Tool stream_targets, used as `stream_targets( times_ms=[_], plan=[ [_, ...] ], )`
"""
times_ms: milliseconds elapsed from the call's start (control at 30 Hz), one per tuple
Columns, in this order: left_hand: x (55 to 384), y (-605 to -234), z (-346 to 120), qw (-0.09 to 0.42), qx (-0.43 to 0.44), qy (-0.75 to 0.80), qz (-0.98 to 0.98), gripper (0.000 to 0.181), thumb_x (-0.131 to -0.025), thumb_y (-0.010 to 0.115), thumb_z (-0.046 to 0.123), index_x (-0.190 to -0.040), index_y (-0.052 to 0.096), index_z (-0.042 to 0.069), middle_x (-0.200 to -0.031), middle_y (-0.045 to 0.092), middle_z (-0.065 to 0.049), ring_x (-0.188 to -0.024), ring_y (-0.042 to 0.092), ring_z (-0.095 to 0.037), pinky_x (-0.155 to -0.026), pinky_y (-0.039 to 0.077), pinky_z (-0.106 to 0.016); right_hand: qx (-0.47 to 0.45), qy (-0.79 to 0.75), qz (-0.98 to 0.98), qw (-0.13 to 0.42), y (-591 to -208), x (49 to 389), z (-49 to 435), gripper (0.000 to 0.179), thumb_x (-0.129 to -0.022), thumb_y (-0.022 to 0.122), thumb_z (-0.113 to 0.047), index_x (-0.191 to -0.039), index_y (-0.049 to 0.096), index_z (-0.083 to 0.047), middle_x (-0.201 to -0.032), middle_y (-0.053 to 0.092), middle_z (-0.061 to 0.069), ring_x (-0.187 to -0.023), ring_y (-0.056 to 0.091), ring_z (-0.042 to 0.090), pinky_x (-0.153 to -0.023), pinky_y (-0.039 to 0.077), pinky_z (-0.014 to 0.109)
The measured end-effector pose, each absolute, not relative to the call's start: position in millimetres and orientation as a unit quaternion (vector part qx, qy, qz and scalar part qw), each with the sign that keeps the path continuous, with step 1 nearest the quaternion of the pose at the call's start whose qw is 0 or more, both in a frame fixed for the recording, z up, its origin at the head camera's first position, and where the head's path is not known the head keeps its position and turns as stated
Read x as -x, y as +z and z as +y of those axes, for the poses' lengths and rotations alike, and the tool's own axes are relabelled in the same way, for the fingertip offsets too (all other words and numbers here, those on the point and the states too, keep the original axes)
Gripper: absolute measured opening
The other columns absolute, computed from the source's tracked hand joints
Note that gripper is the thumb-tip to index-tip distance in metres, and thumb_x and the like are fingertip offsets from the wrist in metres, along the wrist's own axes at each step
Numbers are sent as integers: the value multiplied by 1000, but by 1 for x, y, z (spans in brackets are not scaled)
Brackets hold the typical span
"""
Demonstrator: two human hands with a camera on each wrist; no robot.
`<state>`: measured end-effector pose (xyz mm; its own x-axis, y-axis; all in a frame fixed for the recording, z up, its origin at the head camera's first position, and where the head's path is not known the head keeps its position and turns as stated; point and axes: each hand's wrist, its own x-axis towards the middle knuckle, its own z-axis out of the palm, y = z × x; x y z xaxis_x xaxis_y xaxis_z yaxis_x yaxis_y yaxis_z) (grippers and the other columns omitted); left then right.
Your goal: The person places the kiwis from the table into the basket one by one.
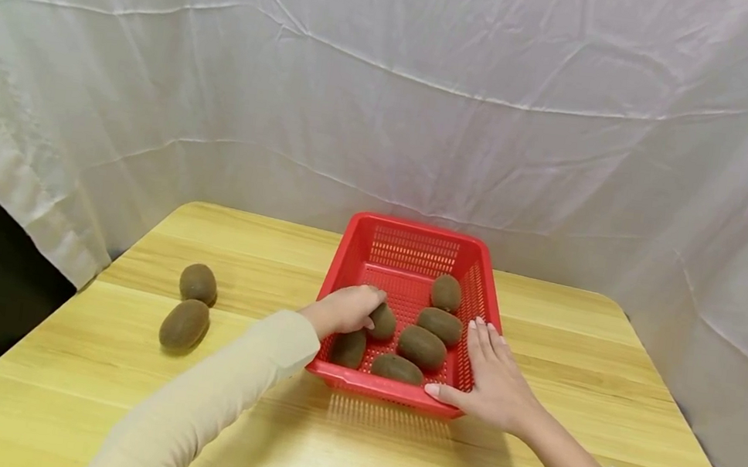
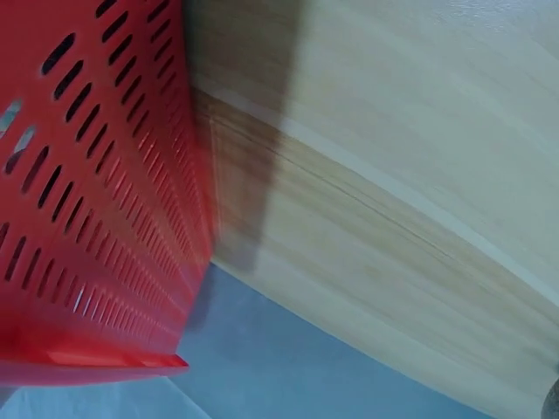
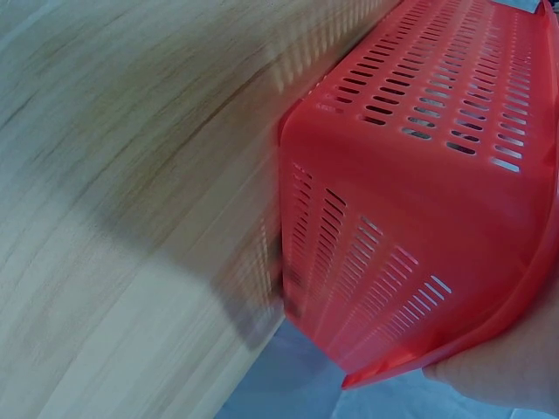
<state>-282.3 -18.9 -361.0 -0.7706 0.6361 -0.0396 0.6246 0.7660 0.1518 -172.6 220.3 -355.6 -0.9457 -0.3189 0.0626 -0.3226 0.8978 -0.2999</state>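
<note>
A red plastic basket [image 1: 390, 387] with slotted walls stands on the wooden table, several brown kiwis inside. My left hand [image 1: 347, 310] reaches over its left rim and grips a kiwi [image 1: 382, 323], fingers curled over the fruit's far side. Just below that hand lies another kiwi [image 1: 348, 349]. Along the right side of the basket are more, such as a long kiwi [image 1: 421, 348]. My right hand [image 1: 499, 381] rests on the front right corner with straight fingers on the right rim and the thumb on the front rim. The left wrist view shows only the basket's outer wall [image 2: 105, 157].
Left of the basket, two kiwis lie close together on the table: an upper kiwi [image 1: 198, 283] and a lower kiwi [image 1: 184, 325]. White cloth [image 1: 430, 116] hangs behind the table's far edge and along both sides.
</note>
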Motion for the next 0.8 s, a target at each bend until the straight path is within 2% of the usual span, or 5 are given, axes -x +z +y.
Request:
stream_targets(
  times_ms=[233,567,800],
  plan=[
    [278,-355,-30,16,-326,122,937,45,-84,68,14,-126,55,2,-124,60,-11,-117,55,-22,-102,44,-35,-165,154,-974,7,-357,172,220,110,-76,59,-65,-144,15,9,-153,11,26,-140,9,44,-113,12,57],
    [266,-355,-59,-110,-309,263,907,40,-85,67,15,-120,58,-2,-126,57,-18,-122,50,-30,-105,40,-41,-165,155,-974,5,-357,173,221,110,-76,59,-65,-145,14,9,-153,11,25,-140,9,44,-113,11,57],
    [257,-359,-72,-159,-268,317,896,43,-84,68,14,-122,57,-2,-125,58,-17,-118,53,-30,-101,44,-42,-166,154,-974,7,-357,173,221,110,-76,59,-64,-145,15,9,-153,11,25,-140,9,44,-114,12,57]
  ],
)
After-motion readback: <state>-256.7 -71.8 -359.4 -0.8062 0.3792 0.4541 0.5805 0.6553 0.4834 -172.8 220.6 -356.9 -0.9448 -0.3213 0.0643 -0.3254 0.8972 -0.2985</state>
